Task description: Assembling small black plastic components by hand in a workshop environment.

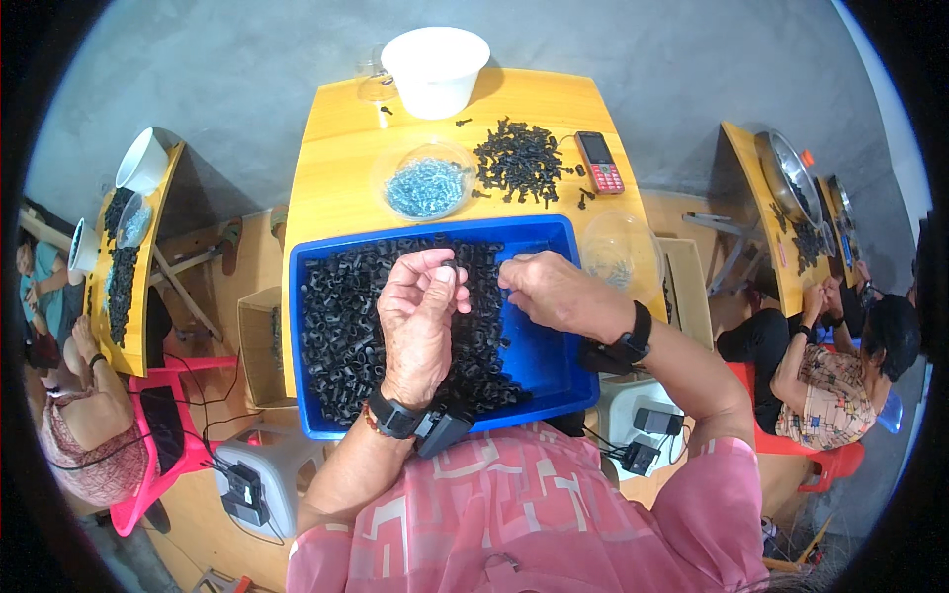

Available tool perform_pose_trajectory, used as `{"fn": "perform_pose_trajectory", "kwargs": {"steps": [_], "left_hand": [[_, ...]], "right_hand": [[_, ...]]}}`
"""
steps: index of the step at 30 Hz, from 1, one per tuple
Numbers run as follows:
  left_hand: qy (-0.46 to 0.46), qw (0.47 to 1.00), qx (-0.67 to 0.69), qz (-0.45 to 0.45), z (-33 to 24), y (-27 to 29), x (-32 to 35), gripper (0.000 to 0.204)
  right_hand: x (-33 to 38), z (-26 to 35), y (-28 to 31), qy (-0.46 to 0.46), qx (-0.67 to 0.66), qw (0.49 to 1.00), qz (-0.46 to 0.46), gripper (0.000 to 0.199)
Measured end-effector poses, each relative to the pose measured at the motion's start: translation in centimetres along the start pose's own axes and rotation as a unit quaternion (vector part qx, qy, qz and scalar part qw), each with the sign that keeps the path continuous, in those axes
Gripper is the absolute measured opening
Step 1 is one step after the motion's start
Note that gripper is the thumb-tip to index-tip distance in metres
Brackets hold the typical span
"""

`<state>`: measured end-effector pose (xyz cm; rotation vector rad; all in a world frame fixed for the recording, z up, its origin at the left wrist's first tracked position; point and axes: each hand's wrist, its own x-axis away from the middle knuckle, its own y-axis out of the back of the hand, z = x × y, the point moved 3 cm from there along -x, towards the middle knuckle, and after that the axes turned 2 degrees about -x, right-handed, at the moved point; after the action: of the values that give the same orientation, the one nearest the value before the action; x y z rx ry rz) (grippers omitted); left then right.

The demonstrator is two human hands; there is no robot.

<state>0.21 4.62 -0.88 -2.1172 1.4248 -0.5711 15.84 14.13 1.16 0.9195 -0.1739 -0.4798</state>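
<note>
Over a blue plastic tray point(549, 351), my left hand point(415, 316) pinches a small black plastic part point(451, 264) between thumb and fingers. Just to its right, my right hand point(554, 289) is closed in a pinch, its fingertips a short way from that part. Whatever it holds is hidden or too small to make out. Many loose black plastic clips point(341, 336) fill the tray's left and middle. Beyond the tray stands a clear round bowl of silvery screws point(425, 188). A heap of black pieces point(519, 160) lies on the table to its right.
The yellow table point(336, 128) also holds a white tub point(435, 74), a red-and-black phone point(599, 163) and a clear container point(623, 252) with a few screws. Cardboard boxes point(259, 346) flank the table. Other people sit at side tables left and right.
</note>
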Motion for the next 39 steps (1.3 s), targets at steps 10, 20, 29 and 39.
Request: {"fn": "perform_pose_trajectory", "kwargs": {"steps": [10,20,29,39], "left_hand": [[0.028,0.999,-0.015,0.007,0.0,-0.2,0.2,0.021],[0.094,0.993,-0.061,0.030,0.6,-0.7,0.6,0.021],[0.089,0.995,-0.034,0.038,0.9,-0.5,0.6,0.020],[0.090,0.993,-0.029,0.064,0.9,-0.7,0.8,0.016]], "right_hand": [[-0.5,-0.4,-0.5,0.014,0.009,1.000,0.024,0.011],[0.4,1.3,2.7,-0.089,-0.261,0.943,-0.187,0.012],[0.6,3.3,1.5,0.040,-0.154,0.964,-0.213,0.018],[0.6,0.6,0.2,-0.029,-0.419,0.892,-0.165,0.011]]}}
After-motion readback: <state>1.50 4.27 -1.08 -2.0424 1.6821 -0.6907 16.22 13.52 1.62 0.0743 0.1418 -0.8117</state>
